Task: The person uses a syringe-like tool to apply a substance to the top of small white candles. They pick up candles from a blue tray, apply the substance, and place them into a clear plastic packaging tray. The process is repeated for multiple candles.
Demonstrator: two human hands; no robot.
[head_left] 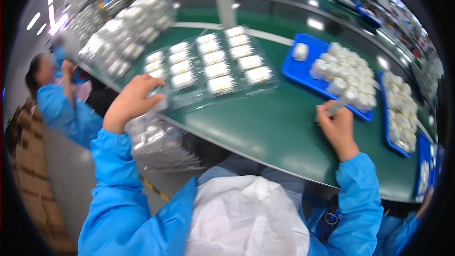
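White rolls (221,84) are standing in four columns in the clear tray (246,89), left of the frame's centre, while more rolls are crowding the blue tray (298,71) right of centre; one is sitting apart in its upper left corner.

At the blue tray's lower edge, the right hand (337,125) is pinching a small pale thing between thumb and fingers; blur is hiding whether it is a roll or something slimmer. Left of centre, the left hand (132,98) is holding its fingers spread, thumb apart, over the clear tray's lower left corner. A pale thing is showing just under that thumb, but whether they are touching cannot be told.

The step in hand seems to be handling pieces singly between the two trays; which way they are going is not showing. The next move is probably calling for a secure pinch, a clear lift past the crowded rolls, and the left hand keeping the clear tray steady.

Farther out, the green table (227,128) is carrying a second blue tray (392,137) of rolls at the right and tray stacks (128,33) at the upper left. Clear plastic (156,142) is lying below the table edge, and a co-worker (61,104) in blue is sitting at the far left.
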